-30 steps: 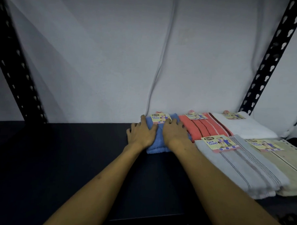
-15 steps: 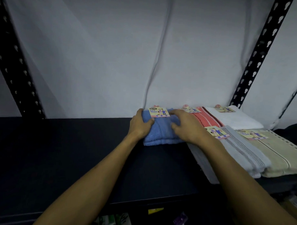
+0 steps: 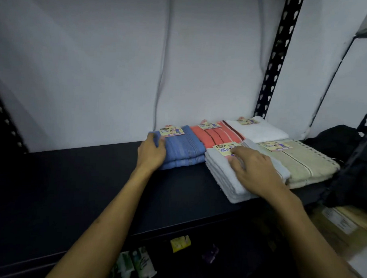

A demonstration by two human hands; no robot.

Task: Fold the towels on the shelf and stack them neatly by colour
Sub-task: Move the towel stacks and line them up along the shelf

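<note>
Where left hand (image 3: 152, 153) rests: blue towel (image 3: 184, 148), long axis front-to-back.

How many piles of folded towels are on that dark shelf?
5: blue towel pile back left under the left hand, coral striped pile, white pile behind, pale grey pile under the right hand, beige pile front right.
</note>
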